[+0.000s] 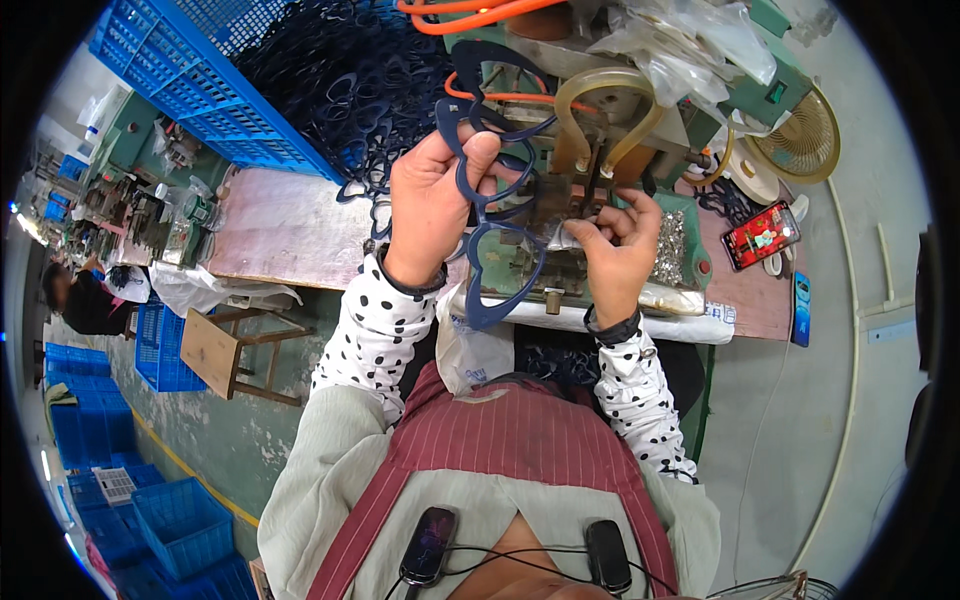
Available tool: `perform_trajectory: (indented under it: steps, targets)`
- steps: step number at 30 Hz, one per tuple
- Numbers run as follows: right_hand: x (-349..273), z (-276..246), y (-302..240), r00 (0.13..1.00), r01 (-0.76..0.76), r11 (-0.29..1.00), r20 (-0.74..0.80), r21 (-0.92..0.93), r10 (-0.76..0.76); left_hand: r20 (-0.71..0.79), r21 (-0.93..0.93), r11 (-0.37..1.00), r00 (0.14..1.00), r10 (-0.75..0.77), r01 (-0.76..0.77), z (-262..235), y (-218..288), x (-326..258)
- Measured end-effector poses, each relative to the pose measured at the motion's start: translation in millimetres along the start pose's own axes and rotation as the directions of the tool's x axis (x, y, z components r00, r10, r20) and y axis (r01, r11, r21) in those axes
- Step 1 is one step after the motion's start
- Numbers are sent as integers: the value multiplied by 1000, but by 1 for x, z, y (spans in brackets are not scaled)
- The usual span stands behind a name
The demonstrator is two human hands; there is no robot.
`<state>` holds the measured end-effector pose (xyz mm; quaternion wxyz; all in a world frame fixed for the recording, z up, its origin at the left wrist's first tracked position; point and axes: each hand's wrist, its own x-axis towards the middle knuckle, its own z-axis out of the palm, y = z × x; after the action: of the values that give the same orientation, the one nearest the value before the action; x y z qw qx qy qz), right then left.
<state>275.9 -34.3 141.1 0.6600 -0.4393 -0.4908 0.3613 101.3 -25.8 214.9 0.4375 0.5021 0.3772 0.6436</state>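
My left hand [428, 205] is closed on dark blue plastic eyeglass frames [484, 318], pinched between thumb and fingers. One hangs upright with an empty lens ring above and another below. More dark blue rings overlap behind and above the fingers. My right hand [622, 250] is at the front of a green bench machine [570, 270], just below its metal head. Its thumb and forefinger are bent together beside a small silvery patch; whatever they hold is too small to make out. A heap of small shiny metal parts [672, 248] lies to the right of that hand.
A big pile of dark blue frames [350, 75] spreads beside a blue plastic crate [225, 90] at the back left. Curved hoses [655, 120] arch over the machine. A phone [761, 236] and a fan [800, 135] are right; a wooden stool [212, 352] stands left.
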Motion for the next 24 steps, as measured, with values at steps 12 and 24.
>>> perform_trajectory:
  steps: [12, 24]
  targets:
    - [-1, 2, 5, 997, 47, 996, -63, 80, -42, -37, 58, 998, 999, 13, -10, 7, 6, -11]
    - [26, -70, 25, 987, 87, 982, -122, -169, -109, 561, -273, 423, 500, -659, 864, 25, -53, -99]
